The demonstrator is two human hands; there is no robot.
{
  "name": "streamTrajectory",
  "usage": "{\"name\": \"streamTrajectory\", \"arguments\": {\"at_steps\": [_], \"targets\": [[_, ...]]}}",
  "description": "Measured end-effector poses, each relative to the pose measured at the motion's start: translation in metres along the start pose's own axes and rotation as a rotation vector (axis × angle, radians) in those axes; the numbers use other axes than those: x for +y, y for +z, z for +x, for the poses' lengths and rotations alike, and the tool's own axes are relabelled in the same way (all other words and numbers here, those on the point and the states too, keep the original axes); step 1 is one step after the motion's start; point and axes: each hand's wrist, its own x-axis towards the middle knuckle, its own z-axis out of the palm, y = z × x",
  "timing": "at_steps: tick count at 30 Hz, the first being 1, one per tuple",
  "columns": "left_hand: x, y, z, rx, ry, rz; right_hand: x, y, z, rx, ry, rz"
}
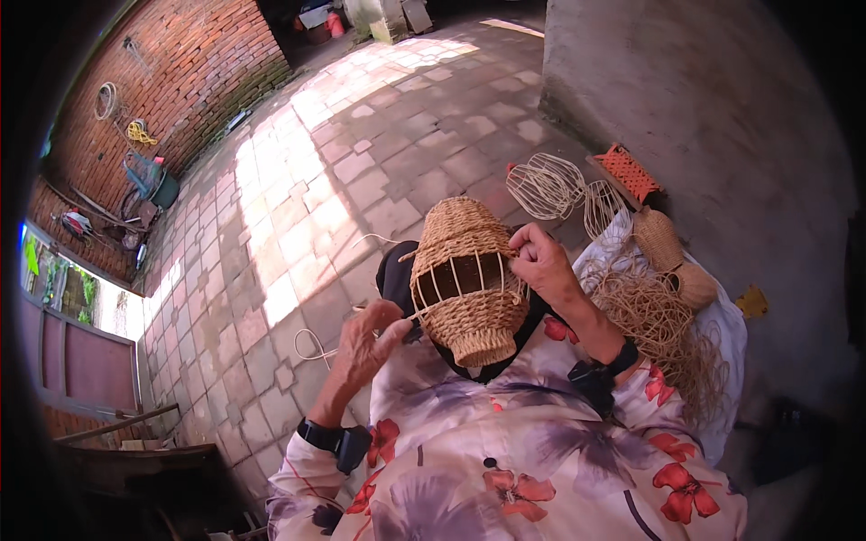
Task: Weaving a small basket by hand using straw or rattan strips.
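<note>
A half-woven straw basket [463,236] lies across my lap, its narrow neck pointing toward me. Both ends are woven, while a band of bare pale ribs [458,276] shows a dark hollow between them. My left hand [363,347] is closed on a straw cord [420,314] that runs to the basket's lower woven part. A loose end of pale cord [313,350] curls out beyond this hand. At the basket's right side my right hand [545,269] pinches the edge near the ribs; its fingertips partly hide what they grip.
At my right, a heap of loose straw cord [645,307] and a finished woven piece [658,238] lie on white cloth [727,347]. Beyond are pale wire-like frames [547,187] and an orange woven stool [628,173] by the grey wall [695,117]. A brick wall [194,77] stands far left.
</note>
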Motion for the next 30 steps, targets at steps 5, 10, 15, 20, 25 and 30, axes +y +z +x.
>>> {"name": "streamTrajectory", "arguments": {"at_steps": [5, 10, 15, 20, 25, 30], "targets": [[0.036, -0.002, 0.035, -0.157, 0.038, 0.038, -0.004, 0.001, -0.003, 0.023, -0.05, -0.056], [0.01, -0.019, 0.081, -0.006, 0.091, 0.042, -0.006, 0.001, -0.005, 0.023, -0.067, -0.062], [0.024, -0.029, 0.03, -0.177, 0.003, 0.031, -0.002, -0.002, -0.004, 0.043, -0.117, -0.057], [0.02, -0.025, -0.001, -0.212, 0.028, 0.041, -0.002, 0.001, -0.002, 0.03, -0.075, -0.03], [-0.004, -0.023, 0.026, -0.095, -0.004, -0.073, -0.001, 0.004, -0.001, 0.031, -0.041, 0.001], [-0.028, -0.005, 0.017, -0.103, -0.172, -0.224, 0.001, -0.001, 0.003, 0.005, -0.034, 0.052]]}}
